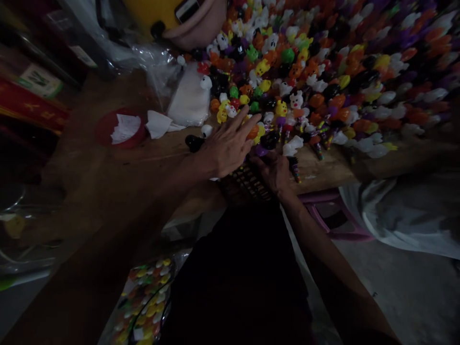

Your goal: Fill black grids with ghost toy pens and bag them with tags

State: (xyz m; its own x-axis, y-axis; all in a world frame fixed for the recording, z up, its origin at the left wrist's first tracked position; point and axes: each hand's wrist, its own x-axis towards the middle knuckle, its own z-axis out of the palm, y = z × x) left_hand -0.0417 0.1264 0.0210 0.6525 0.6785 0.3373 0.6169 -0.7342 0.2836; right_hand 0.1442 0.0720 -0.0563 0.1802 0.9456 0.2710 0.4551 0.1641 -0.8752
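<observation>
At the wooden table, left hand has fingers loosely apart over shiny, knobbly toys piled on top; right hand curls by a dark slatted basket, can't tell if it's gripping.

Toy figures: jumble of orange, white, yellow, green, purple, black, red; some with painted dark eyes. Sticks: multicoloured, speckled. Basket: dark, openwork grid pattern. Counter: brown wood. Bowl: red; paper slips: white. Flat packet: milky white. Tub: dull pink. Large object at top edge: yellow, black patches. Stool: pinkish purple. Cloth at right: pale grey. Floor: grey. Bag below: mottled yellow, green, orange, white.
</observation>
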